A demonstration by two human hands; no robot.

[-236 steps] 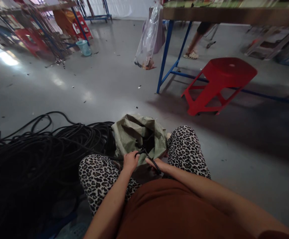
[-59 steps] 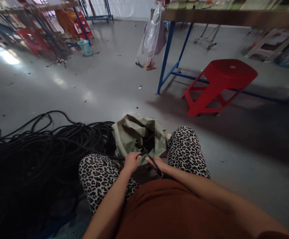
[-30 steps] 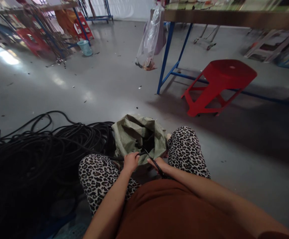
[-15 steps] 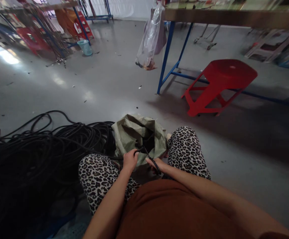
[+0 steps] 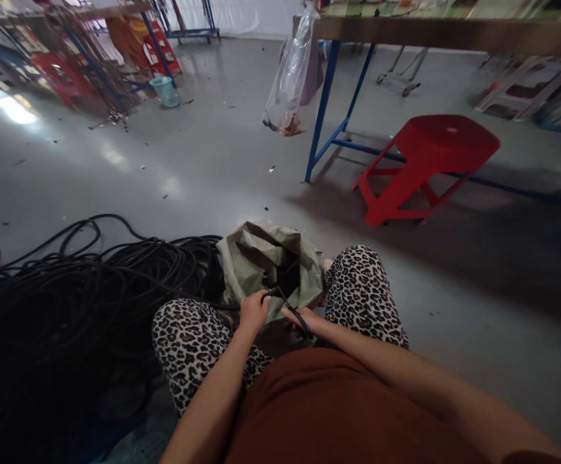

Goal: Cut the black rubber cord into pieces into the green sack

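My left hand (image 5: 254, 310) is closed round a black cable (image 5: 217, 305), whose end sticks out to the right over an open green-grey sack (image 5: 239, 267). In my right hand (image 5: 307, 321) is a pair of black-handled scissors (image 5: 301, 320), and their blades point up and left to the cable's end. The sack stands on the floor between my knees, with dark contents that I cannot make out. From my left hand the cable runs left towards a large pile of black cable coils (image 5: 164, 267) on the floor.
A red stool (image 5: 435, 151) stands at the right, beside a table (image 5: 430, 32) with blue legs. A clear plastic bag (image 5: 293, 77) hangs from the table's left end. Farther back at the left are a light blue basket (image 5: 165, 92) and red chairs (image 5: 62, 76).
The scissors' blades have shifted slightly at the cable's end. My left hand has moved a very little to the right.
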